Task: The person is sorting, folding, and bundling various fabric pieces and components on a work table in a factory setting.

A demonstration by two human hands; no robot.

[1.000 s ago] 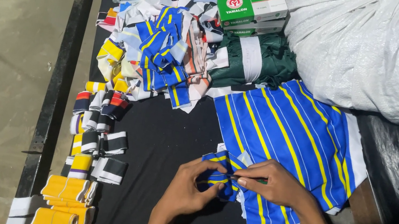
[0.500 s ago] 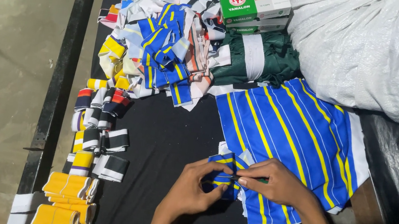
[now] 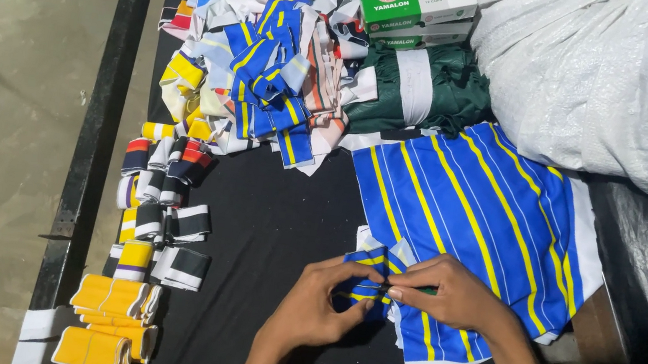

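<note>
Two hands pinching a small striped fabric piece on a black table

Left of the small blue-and-yellow piece [image 3: 364, 285] lie rolled bands [image 3: 159, 210]; the left hand [image 3: 315, 307] and right hand [image 3: 448, 291] both close their fingertips on it; right of it and under the right hand spreads the big striped cloth [image 3: 472, 211], with a white sack [image 3: 617, 80] beyond that.

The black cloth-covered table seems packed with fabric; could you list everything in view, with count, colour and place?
Black cloth-covered table: one, black, centre.
Blue striped fabric panels: a stack, count unclear, blue with yellow and white stripes, right of centre.
Small folded blue striped piece: one, blue-yellow, between both hands.
Loose fabric strip heap: many, mixed colours, top centre.
Folded strip bundles: many, mixed colours, left edge.
Yellow bundles: several, bottom left.
Green folded cloth: one, top centre.
Green-white cartons: stacked, count unclear, top.
White woven sack: one, top right.
Concrete floor: grey, left.
Left hand: pinching the piece.
Right hand: pinching the piece.
</note>
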